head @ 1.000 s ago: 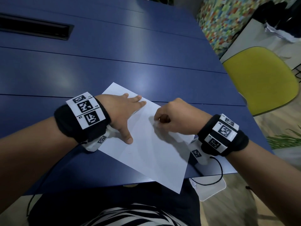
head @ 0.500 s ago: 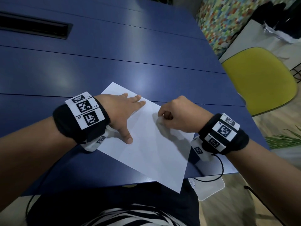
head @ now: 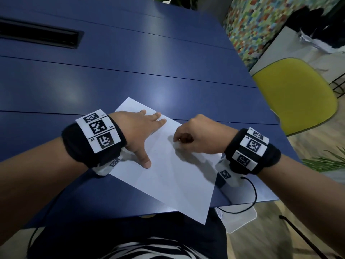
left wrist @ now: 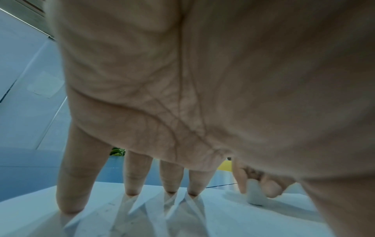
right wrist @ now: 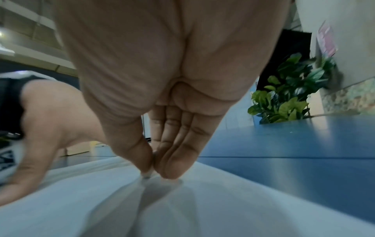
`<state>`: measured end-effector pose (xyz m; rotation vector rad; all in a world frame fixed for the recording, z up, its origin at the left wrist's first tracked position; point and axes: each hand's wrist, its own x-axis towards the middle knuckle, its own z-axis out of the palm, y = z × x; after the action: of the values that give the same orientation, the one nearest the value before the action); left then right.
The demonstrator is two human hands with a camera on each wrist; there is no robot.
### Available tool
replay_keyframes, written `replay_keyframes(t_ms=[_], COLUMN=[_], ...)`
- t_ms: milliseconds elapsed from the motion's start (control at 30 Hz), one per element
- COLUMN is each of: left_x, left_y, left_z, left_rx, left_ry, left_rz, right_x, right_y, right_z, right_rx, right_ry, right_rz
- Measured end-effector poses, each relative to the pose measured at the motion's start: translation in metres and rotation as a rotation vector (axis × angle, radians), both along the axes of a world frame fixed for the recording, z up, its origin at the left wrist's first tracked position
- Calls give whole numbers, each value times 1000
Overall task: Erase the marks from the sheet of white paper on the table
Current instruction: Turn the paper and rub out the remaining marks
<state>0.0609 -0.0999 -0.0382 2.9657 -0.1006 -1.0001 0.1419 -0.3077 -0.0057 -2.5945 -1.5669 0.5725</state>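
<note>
A white paper sheet (head: 168,174) lies askew on the blue table (head: 130,81), one corner past the near edge. My left hand (head: 141,131) lies flat on the sheet's left part, fingers spread and thumb out, pressing it down; the left wrist view shows the fingertips (left wrist: 131,190) on the paper (left wrist: 142,221). My right hand (head: 190,137) pinches a small white eraser (left wrist: 254,194) between thumb and fingers, its tip on the paper (right wrist: 182,208) near the sheet's middle. In the right wrist view only the eraser's tip (right wrist: 147,174) shows. No marks are plain to see on the sheet.
A yellow chair (head: 295,96) stands to the right of the table. A black slot (head: 37,34) is set in the table at the far left. A clear plastic piece (head: 239,219) hangs below the table's near edge. Green plants (right wrist: 288,91) stand beyond the far end.
My right hand with the eraser has shifted back and forth a little over the middle of the sheet. The left hand has stayed flat on the paper.
</note>
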Motion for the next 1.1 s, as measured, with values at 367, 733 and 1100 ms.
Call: replay_keyframes(t_ms=[367,733,1100], left_x=[-1,0,-1], left_y=[0,1,3], left_z=[1,1,3], left_rx=[-15,-16,-49], left_ry=[1,-1,23], left_rz=[-1,-2,-12], right_x=[-8,-11,-10], right_y=[-3,-9,-27], right_z=[-9,-16,-6], right_rx=[63,47,199], right_ry=[-14,-107,-60], right_rz=[-28,-115,-201])
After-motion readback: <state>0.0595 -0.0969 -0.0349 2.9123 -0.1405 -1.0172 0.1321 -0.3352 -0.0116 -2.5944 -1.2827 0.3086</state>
